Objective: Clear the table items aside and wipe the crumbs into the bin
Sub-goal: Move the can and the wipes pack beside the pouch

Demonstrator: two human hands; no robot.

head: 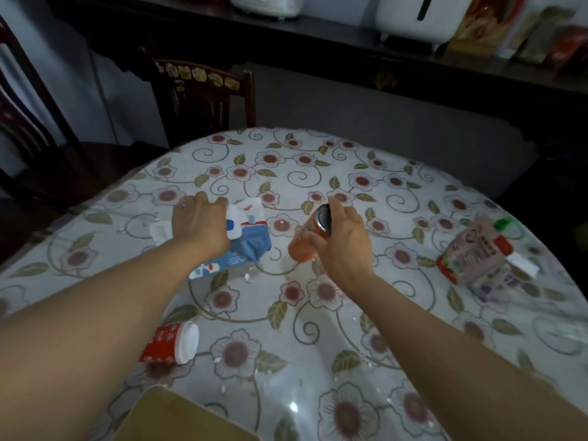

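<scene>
Left hand [199,222] fingers grip the tissue pack [237,249]; right hand [342,241] fingers wrap the orange can [313,235]. Crumbs [247,277] remain, wiping not started.

Print on the red cup [170,342] and snack packet [474,253] is too blurred to read.

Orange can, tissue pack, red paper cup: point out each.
orange can [323,218], head view, dark top.
tissue pack [251,241], head view, blue end face.
red paper cup [162,342], head view, red side wall.
</scene>
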